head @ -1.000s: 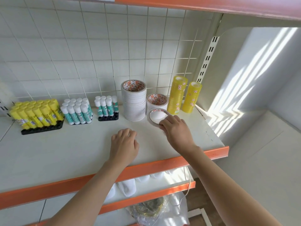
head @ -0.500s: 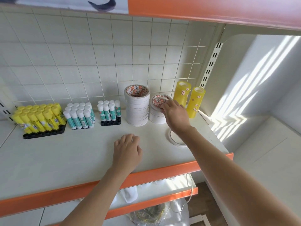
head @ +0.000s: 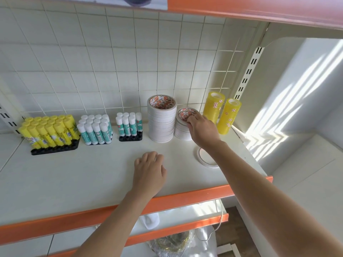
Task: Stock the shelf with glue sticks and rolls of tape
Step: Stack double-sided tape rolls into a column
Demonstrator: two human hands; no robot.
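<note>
On the white shelf (head: 74,175) two stacks of white tape stand side by side, a tall stack (head: 161,125) and a short stack (head: 181,133). My right hand (head: 202,130) reaches over the short stack, its fingertips curled over the rim of the top roll (head: 182,114). A single loose white roll (head: 203,161) lies flat on the shelf under my right forearm, partly hidden. My left hand (head: 150,173) rests on the shelf with loosely curled fingers and holds nothing. Yellow glue sticks (head: 50,132) and two trays of teal glue sticks (head: 95,130) (head: 129,125) stand at the back left.
Two upright stacks of yellow tape (head: 213,106) (head: 229,115) stand right of the white stacks, near the shelf's right end. A wire grid (head: 111,62) backs the shelf. An orange lip (head: 185,197) runs along the front edge. Lower shelves hold white items and a plastic bag (head: 172,243).
My right hand left one roll lying flat on the shelf and moved back onto the short stack, where its fingers now curl on the top roll. My left hand stayed put.
</note>
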